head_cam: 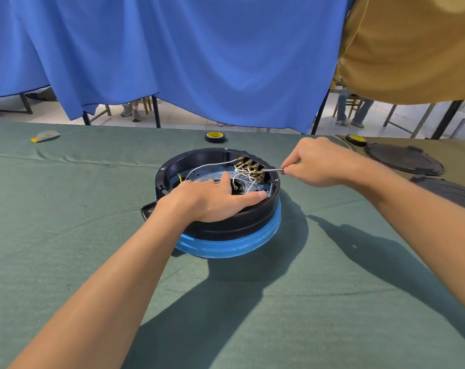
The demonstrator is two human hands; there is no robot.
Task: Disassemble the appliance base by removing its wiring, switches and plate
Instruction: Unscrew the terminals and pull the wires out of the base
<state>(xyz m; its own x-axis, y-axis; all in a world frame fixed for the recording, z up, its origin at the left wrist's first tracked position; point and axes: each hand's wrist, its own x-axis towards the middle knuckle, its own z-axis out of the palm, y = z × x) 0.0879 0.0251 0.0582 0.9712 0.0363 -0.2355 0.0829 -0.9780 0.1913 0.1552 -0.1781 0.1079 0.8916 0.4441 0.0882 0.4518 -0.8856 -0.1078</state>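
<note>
Wiring step: my right hand (321, 163) pinches a thin tool (274, 170) on terminals (250, 166) inside the base (226, 225); flat left hand (210, 201) presses its rim. Next, I pry gently.

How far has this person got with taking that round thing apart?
Early on. Done: the appliance base lies open, its inside exposed. In hand: the left hand rests on the base while the right hand pinches a thin metal tool at the switches. Left: the white wires, switches and plate all sit inside.
</note>
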